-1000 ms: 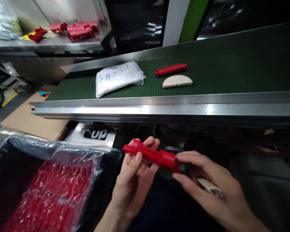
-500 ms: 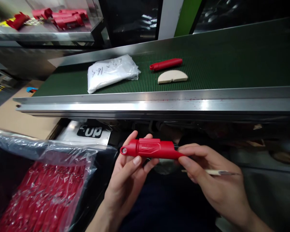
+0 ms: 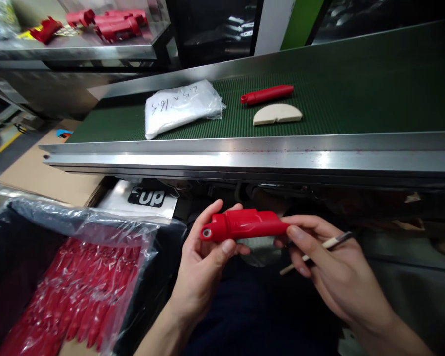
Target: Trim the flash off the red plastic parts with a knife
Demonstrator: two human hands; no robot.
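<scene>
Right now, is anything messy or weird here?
Yes: tiny red specks dot the silver metal edge of the ribbed green belt. They stand out against bare metal; I can't tell what they are. The held red plastic tube shows no clear damage.

I cannot read the faint marking (image 3: 237, 224) on the red casing (image 3: 250, 225). The right hand (image 3: 346, 282) partly covers its tip and the middle of the thin stick (image 3: 333, 241). The lined bin (image 3: 154, 282) runs off left and below; glare blurs its red parts (image 3: 85, 277).
</scene>
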